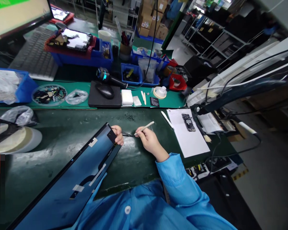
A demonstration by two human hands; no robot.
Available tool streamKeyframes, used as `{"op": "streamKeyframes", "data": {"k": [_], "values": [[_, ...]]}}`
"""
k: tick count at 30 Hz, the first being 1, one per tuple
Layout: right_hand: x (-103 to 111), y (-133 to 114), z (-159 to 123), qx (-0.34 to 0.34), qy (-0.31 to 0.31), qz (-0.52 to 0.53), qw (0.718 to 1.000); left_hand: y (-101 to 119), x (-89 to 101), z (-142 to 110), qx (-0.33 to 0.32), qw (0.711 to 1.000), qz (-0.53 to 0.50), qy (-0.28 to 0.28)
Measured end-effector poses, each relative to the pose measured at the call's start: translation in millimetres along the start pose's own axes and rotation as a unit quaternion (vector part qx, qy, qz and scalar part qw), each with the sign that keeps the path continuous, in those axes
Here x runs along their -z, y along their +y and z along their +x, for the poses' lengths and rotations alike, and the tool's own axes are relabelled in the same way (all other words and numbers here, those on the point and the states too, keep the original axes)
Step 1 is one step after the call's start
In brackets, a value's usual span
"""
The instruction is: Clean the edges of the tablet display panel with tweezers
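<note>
Dark green benchtop [136,166] spans the work area before us. We hold the flat panel [69,169] tilted above its left side, near our body. We judge it light and stiff, yet fragile and slick-faced: grip by the frame edges, clear of the black strip [87,180]. Our left hand [117,135] curls its fingers over the far corner. Our right hand [148,140], apart from the left, pinches a pale stick [147,126], forearm angled in from lower right.
</note>
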State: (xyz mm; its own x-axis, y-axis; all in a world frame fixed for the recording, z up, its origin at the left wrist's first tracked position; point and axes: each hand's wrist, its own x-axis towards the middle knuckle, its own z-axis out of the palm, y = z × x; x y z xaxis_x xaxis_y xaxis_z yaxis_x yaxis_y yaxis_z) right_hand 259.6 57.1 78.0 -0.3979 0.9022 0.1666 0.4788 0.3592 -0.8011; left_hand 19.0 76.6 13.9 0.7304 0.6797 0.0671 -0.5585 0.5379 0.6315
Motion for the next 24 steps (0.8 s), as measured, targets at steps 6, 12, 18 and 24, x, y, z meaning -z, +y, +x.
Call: {"op": "streamKeyframes", "data": {"k": [6, 12, 18, 24], "values": [[0.2, 0.6, 2.7, -0.005, -0.010, 0.020, 1.000, 2.4, -4.1, -0.1, -0.012, 0.999, 0.001, -0.043], [3.9, -7.9, 5.9, 0.033, -0.024, -0.046, 0.998, -0.5, 1.9, -1.7, -0.004, 1.000, 0.006, -0.011], [6.5, -13.8, 9.4, 0.079, -0.055, -0.116, 0.989, 1.5, 15.2, -3.6, 0.028, 0.999, 0.018, -0.032], [1.7, -5.2, 0.5, 0.049, -0.020, -0.058, 0.997, -1.9, 0.0, -8.1, 0.023, 0.998, -0.007, 0.060]]}}
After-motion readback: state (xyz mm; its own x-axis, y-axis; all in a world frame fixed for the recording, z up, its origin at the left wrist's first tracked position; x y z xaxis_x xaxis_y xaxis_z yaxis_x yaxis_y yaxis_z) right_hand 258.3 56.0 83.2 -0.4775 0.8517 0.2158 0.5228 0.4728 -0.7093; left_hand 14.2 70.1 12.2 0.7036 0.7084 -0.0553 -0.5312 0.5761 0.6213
